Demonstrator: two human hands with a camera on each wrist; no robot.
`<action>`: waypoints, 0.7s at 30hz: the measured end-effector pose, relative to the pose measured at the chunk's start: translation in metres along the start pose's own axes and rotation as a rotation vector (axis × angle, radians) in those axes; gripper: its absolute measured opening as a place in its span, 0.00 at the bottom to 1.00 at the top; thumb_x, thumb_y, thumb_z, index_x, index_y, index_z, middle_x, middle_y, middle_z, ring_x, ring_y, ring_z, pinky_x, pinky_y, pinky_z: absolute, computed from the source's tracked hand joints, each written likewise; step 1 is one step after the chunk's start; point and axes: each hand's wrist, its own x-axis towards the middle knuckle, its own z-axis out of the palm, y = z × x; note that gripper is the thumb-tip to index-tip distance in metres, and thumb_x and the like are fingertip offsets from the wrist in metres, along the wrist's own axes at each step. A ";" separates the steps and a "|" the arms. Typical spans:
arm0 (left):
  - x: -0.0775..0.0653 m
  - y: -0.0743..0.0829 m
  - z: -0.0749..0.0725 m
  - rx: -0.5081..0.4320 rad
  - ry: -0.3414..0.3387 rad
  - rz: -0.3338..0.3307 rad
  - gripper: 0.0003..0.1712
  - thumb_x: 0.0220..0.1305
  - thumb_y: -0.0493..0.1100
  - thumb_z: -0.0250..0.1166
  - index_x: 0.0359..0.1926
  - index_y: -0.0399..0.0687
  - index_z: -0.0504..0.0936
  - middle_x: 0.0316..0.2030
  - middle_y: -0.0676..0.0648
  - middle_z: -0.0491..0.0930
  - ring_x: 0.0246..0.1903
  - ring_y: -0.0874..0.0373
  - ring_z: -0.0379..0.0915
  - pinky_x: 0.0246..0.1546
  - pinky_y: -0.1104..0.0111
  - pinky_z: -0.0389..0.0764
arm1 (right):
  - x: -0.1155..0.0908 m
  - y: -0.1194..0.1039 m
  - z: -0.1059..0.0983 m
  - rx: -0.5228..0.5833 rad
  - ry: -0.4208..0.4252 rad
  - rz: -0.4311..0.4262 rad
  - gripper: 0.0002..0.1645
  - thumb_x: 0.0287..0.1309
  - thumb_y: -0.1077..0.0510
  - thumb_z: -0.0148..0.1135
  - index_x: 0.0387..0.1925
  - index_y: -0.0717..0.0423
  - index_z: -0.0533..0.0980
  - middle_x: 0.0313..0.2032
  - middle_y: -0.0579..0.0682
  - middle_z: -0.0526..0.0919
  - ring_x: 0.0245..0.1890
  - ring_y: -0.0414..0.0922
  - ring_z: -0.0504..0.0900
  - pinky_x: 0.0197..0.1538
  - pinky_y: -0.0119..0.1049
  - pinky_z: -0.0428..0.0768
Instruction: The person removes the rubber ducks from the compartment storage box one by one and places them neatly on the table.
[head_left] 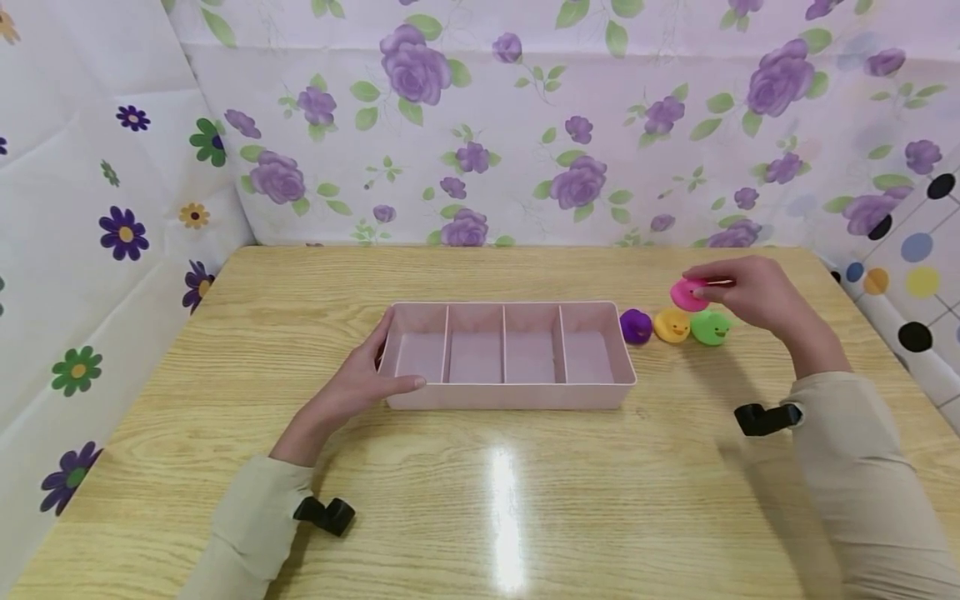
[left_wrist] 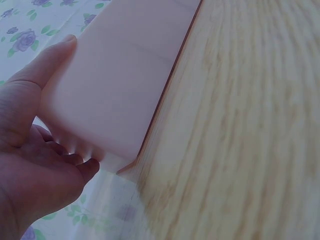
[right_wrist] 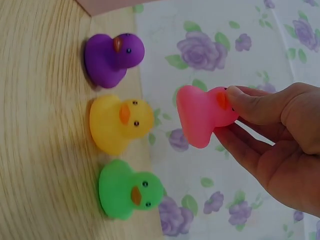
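High over the table at the right, my right hand (head_left: 757, 287) pinches a pink rubber duck (right_wrist: 202, 115) by its head between thumb and fingers. Below it a purple rubber duck (right_wrist: 107, 60), a yellow one (right_wrist: 115, 122) and a green one (right_wrist: 125, 190) stand upright in a row on the table. The pale pink box (head_left: 510, 396), split into compartments by thin dividers, sits left of this row. My left hand (head_left: 360, 375) grips its left end, the thumb along the front rim and the fingers against the end wall (left_wrist: 100, 160). Nothing lies in the compartments.
The wooden table (head_left: 420, 500) extends around the box. A purple-flowered cloth (head_left: 480, 125) hangs behind its back edge, a flowered sheet (head_left: 75, 292) borders the left side, and a dotted cloth (head_left: 900, 250) borders the right.
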 end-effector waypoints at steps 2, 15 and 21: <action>0.000 0.000 0.000 0.003 0.001 0.001 0.66 0.59 0.40 0.72 0.79 0.49 0.29 0.74 0.31 0.50 0.63 0.38 0.61 0.63 0.49 0.66 | -0.001 0.005 -0.003 -0.012 0.000 0.010 0.22 0.68 0.61 0.60 0.59 0.68 0.76 0.56 0.70 0.78 0.54 0.66 0.76 0.53 0.61 0.76; 0.000 -0.001 0.000 -0.005 -0.003 -0.004 0.66 0.59 0.39 0.72 0.79 0.50 0.29 0.76 0.32 0.45 0.65 0.38 0.57 0.66 0.46 0.63 | -0.008 0.033 -0.014 -0.012 -0.002 0.077 0.23 0.70 0.62 0.56 0.61 0.71 0.73 0.58 0.75 0.73 0.59 0.70 0.70 0.53 0.64 0.74; 0.000 0.000 0.000 0.004 -0.006 -0.003 0.66 0.59 0.39 0.72 0.79 0.50 0.29 0.76 0.33 0.43 0.67 0.38 0.55 0.66 0.46 0.62 | -0.009 0.043 -0.018 -0.018 -0.005 0.091 0.24 0.70 0.61 0.56 0.62 0.71 0.73 0.58 0.76 0.73 0.57 0.69 0.71 0.53 0.64 0.74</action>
